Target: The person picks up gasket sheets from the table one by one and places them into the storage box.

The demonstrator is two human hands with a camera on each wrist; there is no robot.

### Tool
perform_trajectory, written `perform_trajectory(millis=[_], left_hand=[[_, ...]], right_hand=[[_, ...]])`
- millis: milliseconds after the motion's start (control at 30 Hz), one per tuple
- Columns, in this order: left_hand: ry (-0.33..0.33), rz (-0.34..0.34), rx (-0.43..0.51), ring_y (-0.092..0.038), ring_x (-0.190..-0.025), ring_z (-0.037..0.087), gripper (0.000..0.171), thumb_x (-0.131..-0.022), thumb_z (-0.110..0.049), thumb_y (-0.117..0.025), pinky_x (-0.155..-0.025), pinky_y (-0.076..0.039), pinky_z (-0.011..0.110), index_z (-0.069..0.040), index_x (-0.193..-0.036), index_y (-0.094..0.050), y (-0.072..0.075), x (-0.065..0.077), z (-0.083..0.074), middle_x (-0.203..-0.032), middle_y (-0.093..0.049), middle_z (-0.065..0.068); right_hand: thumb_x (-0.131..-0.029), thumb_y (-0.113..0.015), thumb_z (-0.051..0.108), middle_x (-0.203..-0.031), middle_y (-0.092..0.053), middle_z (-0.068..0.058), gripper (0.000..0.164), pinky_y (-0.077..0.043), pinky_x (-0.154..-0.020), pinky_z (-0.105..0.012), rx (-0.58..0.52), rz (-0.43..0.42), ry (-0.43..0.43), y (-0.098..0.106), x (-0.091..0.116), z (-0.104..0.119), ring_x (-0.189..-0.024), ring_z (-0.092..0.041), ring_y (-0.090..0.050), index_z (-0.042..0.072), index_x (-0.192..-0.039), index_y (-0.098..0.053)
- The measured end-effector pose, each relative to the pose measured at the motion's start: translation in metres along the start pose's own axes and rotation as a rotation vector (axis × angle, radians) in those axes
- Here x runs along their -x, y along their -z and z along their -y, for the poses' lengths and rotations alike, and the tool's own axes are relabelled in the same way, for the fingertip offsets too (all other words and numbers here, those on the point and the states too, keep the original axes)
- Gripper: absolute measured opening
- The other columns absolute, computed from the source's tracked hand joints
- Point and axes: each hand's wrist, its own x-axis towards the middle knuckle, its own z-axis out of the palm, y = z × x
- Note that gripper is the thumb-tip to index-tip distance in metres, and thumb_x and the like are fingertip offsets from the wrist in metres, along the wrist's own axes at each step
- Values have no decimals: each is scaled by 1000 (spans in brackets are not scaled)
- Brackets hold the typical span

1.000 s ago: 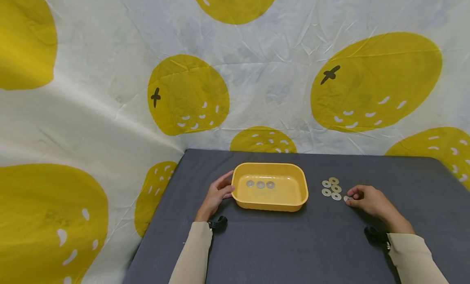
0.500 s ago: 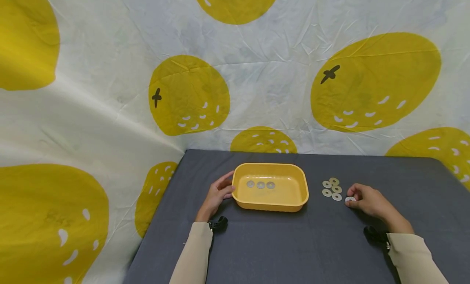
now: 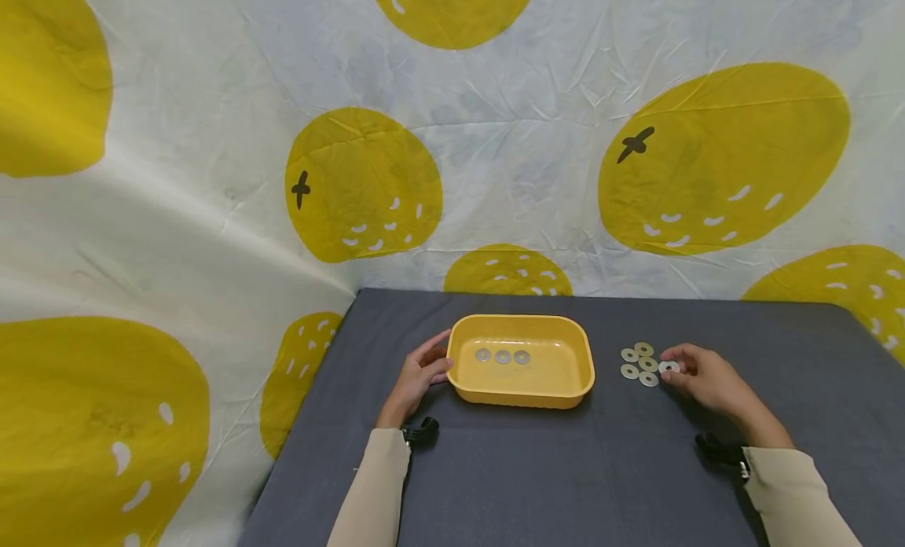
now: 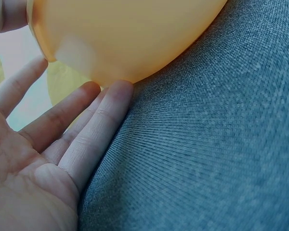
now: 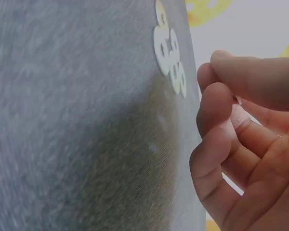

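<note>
A shallow yellow plastic tray (image 3: 519,398) stands on the dark cloth, with three flat metal washers (image 3: 503,357) in a row inside it. At its left end my left hand (image 3: 417,376) touches the wall and rim with fairly straight fingers; the left wrist view shows the fingertips (image 4: 120,89) against the tray's side. My right hand (image 3: 710,380) pinches a single washer (image 3: 668,367) between thumb and fingers. Just left of that hand lies a cluster of several washers (image 3: 648,365), close together on the cloth. In the right wrist view the fingers hide most of the pinched washer.
Dark grey cloth (image 3: 551,476) covers the table. White fabric (image 3: 523,170) printed with large yellow fruit shapes hangs behind and at the left. Dark straps (image 3: 422,432) circle both wrists. The washer cluster lies between the tray and my right hand.
My right hand has moved slightly up and left with the pinched washer, bringing it beside the cluster. My left hand, the tray and the washers inside it stay put.
</note>
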Motion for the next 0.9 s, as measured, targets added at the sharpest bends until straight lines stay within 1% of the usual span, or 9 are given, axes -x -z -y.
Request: perform_trajectory(millis=[167, 267, 433, 700, 900], left_hand=[[-9, 2, -2, -68, -118, 28, 59, -98, -14, -68, -90, -61, 33, -28, -153, -50, 0, 0, 1, -142, -61, 18], [-4, 0, 2, -68, -119, 30, 59, -97, -15, -69, -90, -61, 33, -28, -152, -51, 0, -1, 1, -142, -60, 19], [6, -7, 7, -67, -120, 33, 59, -97, -14, -69, -89, -61, 33, -29, -151, -52, 0, -2, 2, -142, -61, 19], [16, -12, 18, -67, -120, 29, 57, -97, -14, -68, -89, -61, 32, -30, -150, -53, 0, -1, 2, -142, -61, 16], [14, 2, 24, -66, -120, 34, 58, -98, -13, -67, -89, -61, 32, -29, -151, -52, 0, -1, 1, -141, -60, 19]], right_hand=[[-94, -69, 1, -90, -69, -11, 37, -47, -58, -24, -49, -13, 6, 0, -2, 4, -68, -3, -55, -11, -125, -55], [-92, -70, 2, -95, -71, -15, 40, -48, -60, -24, -76, -12, -2, 1, -1, 9, -72, -4, -58, -10, -127, -54], [-91, -73, 3, -97, -72, -17, 42, -48, -62, -23, -115, -20, -3, 0, -2, 17, -73, -6, -60, -10, -126, -54], [-91, -75, 6, -96, -70, -15, 40, -48, -59, -23, -119, -53, 12, -2, -5, 27, -71, -3, -57, -9, -123, -56], [-90, -79, 14, -95, -68, -13, 41, -49, -58, -22, -72, -105, 16, -3, -6, 35, -72, -5, -56, -7, -119, -60]])
